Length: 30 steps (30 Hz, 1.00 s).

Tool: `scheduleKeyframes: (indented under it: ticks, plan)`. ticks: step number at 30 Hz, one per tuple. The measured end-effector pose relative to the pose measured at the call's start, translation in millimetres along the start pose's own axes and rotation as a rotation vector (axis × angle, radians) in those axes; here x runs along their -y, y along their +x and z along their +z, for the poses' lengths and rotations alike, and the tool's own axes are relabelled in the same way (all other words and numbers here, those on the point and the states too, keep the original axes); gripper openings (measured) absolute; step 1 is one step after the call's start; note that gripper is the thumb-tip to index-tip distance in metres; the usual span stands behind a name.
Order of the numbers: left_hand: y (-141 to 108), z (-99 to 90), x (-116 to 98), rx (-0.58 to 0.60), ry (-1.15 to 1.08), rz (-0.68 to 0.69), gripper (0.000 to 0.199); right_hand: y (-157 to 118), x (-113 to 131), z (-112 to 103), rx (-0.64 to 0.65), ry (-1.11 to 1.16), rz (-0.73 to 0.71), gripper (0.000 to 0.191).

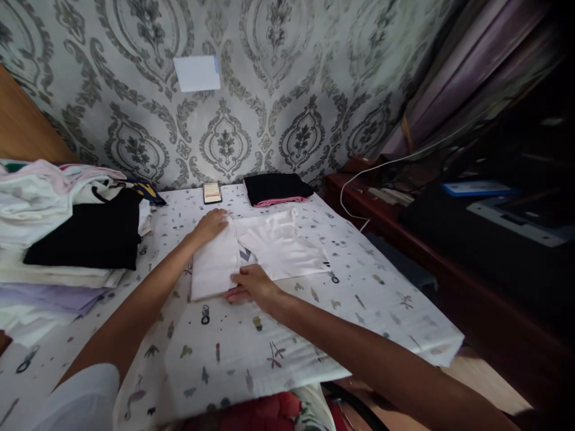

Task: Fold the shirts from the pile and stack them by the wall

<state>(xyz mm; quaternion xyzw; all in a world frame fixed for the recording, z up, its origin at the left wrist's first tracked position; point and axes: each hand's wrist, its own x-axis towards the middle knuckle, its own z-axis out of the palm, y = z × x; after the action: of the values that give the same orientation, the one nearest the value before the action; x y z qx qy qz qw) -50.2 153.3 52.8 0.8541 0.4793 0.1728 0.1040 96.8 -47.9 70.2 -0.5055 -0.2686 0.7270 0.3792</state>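
A white T-shirt with a dark striped mark lies partly folded on the patterned cloth. Its left part is doubled over into a flat panel. My left hand is at the far edge of that panel, fingers curled on the fabric. At the near edge, my right hand pinches the folded layers between thumb and fingers. The fingertips of my left hand are partly hidden by the cloth.
Piled clothes stand at the left. Toward the wall are a small notepad-like item and a folded black garment. A white cable hangs by the dark red furniture on the right. White paper is on the wall.
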Motion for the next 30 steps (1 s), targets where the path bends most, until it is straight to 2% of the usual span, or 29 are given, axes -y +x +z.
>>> scheduleKeyframes:
  ticks: [3, 6, 8, 10, 13, 16, 18, 20, 23, 27, 30]
  plan:
    - [-32.6, -11.2, 14.8, -0.071, -0.022, -0.111, 0.047, -9.2, 7.0, -13.2, -0.039, -0.185, -0.05, 0.02]
    - [-70.7, -24.0, 25.3, -0.184, -0.256, -0.396, 0.048, -13.7, 11.6, -21.1, -0.169, -0.367, -0.303, 0.016]
    - [-90.2, -31.0, 25.2, -0.234, -0.53, -0.589, 0.045, -12.2, 10.2, -16.6, -0.203, -0.405, -0.497, 0.012]
    - [-101.9, -37.0, 19.5, -0.244, -0.787, -0.707, 0.042, -7.5, 4.3, -5.0, -0.157, -0.423, -0.63, 0.015]
    - [-108.5, -44.7, 7.1, -0.205, -0.98, -0.776, 0.038, 1.6, -9.4, 13.3, -0.112, -0.544, -0.663, 0.02]
    - [-107.2, -49.3, -0.6, -0.16, -1.039, -0.79, 0.034, 5.1, -19.4, 21.8, -0.1, -0.725, -0.639, 0.02]
    - [-101.4, -49.9, -2.0, -0.111, -1.074, -0.795, 0.033, 0.4, -22.1, 24.8, -0.074, -0.903, -0.71, 0.023]
    - [-90.1, -48.9, -1.8, -0.076, -1.093, -0.802, 0.03, -8.2, -23.8, 30.2, -0.071, -1.173, -0.806, 0.032]
    - [-64.8, -46.0, -0.1, -0.094, -1.073, -0.811, 0.028, -17.7, -27.5, 43.5, -0.107, -1.577, -0.887, 0.047]
    - [-32.4, -40.4, 4.3, -0.148, -0.995, -0.826, 0.028, -11.2, -33.1, 57.9, -0.172, -1.773, -0.914, 0.019]
    - [-21.6, -36.8, 7.8, -0.183, -0.943, -0.816, 0.026, -3.7, -30.6, 59.1, -0.172, -1.786, -0.911, 0.019]
